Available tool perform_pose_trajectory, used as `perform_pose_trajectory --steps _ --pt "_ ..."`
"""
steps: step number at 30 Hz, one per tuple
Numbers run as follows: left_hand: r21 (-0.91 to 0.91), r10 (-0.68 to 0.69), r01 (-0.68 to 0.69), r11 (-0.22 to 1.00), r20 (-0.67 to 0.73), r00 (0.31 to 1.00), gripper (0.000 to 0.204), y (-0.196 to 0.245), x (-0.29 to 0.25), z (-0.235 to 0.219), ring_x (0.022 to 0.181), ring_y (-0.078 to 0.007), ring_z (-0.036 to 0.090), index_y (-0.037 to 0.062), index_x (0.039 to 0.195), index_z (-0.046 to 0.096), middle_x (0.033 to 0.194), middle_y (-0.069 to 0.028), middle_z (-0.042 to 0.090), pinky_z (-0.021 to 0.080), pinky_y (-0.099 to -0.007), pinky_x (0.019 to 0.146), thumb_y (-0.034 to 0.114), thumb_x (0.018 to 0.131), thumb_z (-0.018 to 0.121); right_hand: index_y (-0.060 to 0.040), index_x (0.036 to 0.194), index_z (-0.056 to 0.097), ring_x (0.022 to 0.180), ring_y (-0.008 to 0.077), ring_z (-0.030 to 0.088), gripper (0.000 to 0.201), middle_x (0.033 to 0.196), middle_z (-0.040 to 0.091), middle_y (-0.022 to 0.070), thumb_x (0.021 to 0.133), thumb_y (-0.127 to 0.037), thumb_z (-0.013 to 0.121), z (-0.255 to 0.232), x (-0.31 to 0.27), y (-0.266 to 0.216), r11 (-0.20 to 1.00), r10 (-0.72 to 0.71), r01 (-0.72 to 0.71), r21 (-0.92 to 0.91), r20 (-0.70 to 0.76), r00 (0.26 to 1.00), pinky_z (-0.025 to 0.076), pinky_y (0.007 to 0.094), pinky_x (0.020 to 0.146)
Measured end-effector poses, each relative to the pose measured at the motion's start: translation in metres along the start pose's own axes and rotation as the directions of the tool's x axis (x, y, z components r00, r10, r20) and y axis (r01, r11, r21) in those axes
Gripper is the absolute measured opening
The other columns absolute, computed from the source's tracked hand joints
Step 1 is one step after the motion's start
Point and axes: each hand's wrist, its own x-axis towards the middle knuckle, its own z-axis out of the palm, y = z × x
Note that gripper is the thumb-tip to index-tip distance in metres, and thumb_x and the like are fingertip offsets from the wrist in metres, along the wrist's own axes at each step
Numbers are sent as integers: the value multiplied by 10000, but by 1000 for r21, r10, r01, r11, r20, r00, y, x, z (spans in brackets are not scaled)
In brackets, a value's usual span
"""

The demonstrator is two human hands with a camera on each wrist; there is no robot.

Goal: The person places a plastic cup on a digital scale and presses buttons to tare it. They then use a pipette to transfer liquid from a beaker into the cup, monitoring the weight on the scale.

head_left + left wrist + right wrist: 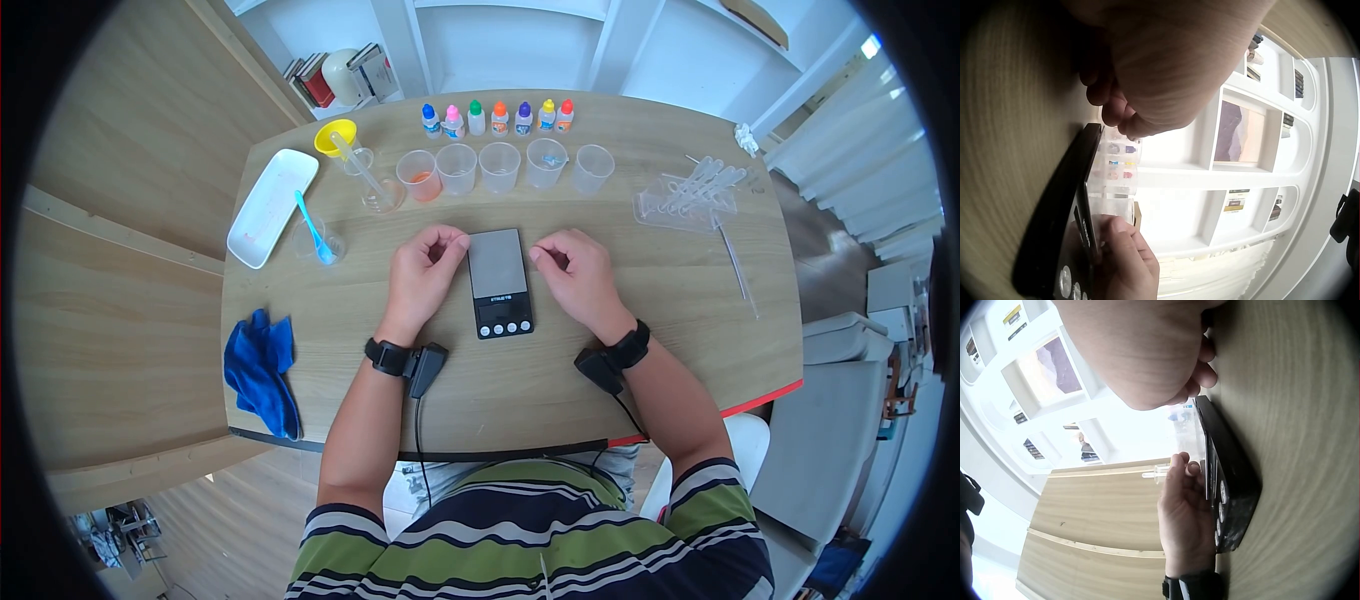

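Note:
A black digital scale [497, 268] with a grey plate lies flat, its round buttons toward the person. Beside its upper left edge is the left hand [425, 275], fingers loosely curled and thumb tip close to the plate; whether it touches cannot be told. The right hand [580, 278] rests on the table just right of the scale, loosely curled, with a small gap between. Neither hand shows anything held. In the left wrist view the left hand [1160, 69] is above the scale's dark body [1054, 219]; the right wrist view shows the right hand [1141, 350] near the scale [1232, 481].
Several plastic cups [499, 168], one with reddish liquid [421, 182], stand behind the scale, small colored bottles [476, 120] behind them. At left are a white tray [272, 210], blue spoon [315, 230], yellow funnel [337, 137], flask [382, 193] and blue cloth [262, 372]; at right, droppers [705, 187].

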Motion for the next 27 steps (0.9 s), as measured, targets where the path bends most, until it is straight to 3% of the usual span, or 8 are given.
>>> perform_pose_trajectory --steps 2,8,10,16,17,22,25,27 --pt "2 0 0 1000 1 1000 181 1 0 0 758 -47 617 3 1053 788 832 29 723 527 -255 725 184 1045 789 -37 957 776 689 222 654 94 812 675 92 956 -122 814 0 0 0 1000 0 0 12 -16 1000 530 376 654" --pt "-5 5 -5 1000 -1 1000 173 3 -1 0 756 -48 614 3 1047 786 824 32 715 526 -255 720 176 1046 784 -9 1007 776 730 121 635 97 889 712 57 1002 -102 803 1 -1 7 1000 -2 2 -10 14 1000 519 307 676" --pt "-31 16 -16 999 -1 1000 170 1 0 1 755 -48 612 2 1045 785 822 33 713 525 -255 719 171 1046 782 -19 989 776 691 157 635 95 861 718 73 1000 -111 799 4 -1 12 984 47 -27 176 -111 993 510 330 642" --pt "-35 27 -27 999 2 1000 172 0 1 -2 754 -59 625 15 1047 791 813 20 716 527 -269 715 186 1042 775 6 1121 760 797 110 629 176 938 723 7 1033 -143 797 -24 8 12 951 272 -193 240 -360 893 534 295 725" --pt "-11 14 -14 1000 24 1000 165 2 0 -3 788 -47 620 9 1059 781 855 34 715 521 -252 734 173 1056 765 6 1121 760 797 110 629 176 938 723 7 1033 -143 797 -27 10 16 959 251 -183 214 -354 901 534 295 725" --pt "30 7 -8 1000 22 1000 178 6 -1 -3 819 -40 627 0 1066 776 888 39 726 526 -245 750 177 1061 764 47 1483 582 1143 214 601 601 1292 656 134 1005 -217 833 -33 16 45 985 170 -157 67 -485 858 530 377 1004" --pt "32 29 -29 999 8 1000 188 4 0 -2 818 -47 640 1 1070 783 887 26 741 535 -253 751 188 1053 770 71 1580 487 1197 255 586 789 1370 608 176 973 -262 866 -34 20 50 979 178 -203 2 -485 856 513 405 1051" --pt "38 55 -54 998 -23 998 215 2 0 -1 764 -132 715 51 1058 809 853 -43 788 573 -320 732 260 1013 790 85 1595 464 1186 263 597 852 1378 605 187 955 -289 883 -33 22 50 973 156 -219 -76 -481 863 521 409 1040"
